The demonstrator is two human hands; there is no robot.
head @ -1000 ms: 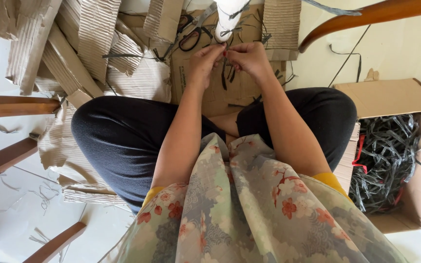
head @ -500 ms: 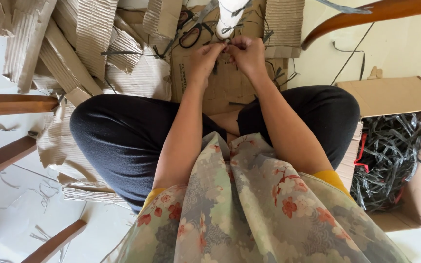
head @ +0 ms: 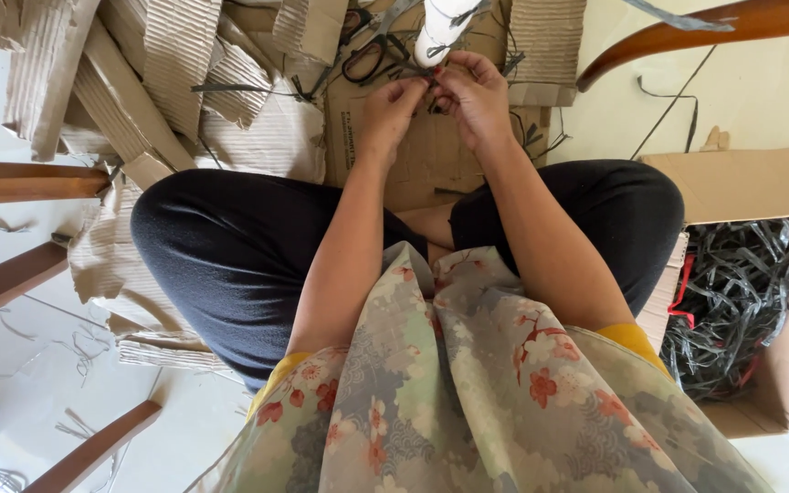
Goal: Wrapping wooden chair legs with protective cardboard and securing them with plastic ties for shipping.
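Observation:
I sit cross-legged on the floor. My left hand [head: 387,108] and my right hand [head: 475,96] meet over a flat brown cardboard sheet [head: 431,164]. Both pinch thin dark strips [head: 431,91] between the fingertips, right at the foot of a white object [head: 442,27] wound with strips. Black-handled scissors [head: 369,53] lie just beyond my left hand, untouched.
Torn corrugated cardboard pieces [head: 175,64] pile up at the far left. An open cardboard box [head: 760,274] full of dark strips stands at my right. Wooden chair legs [head: 11,183] run along the left, and a curved wooden rail [head: 687,36] crosses the top right.
Both hands stay together on the strips; the fingers shift slightly as they work them. The view has tilted a little.

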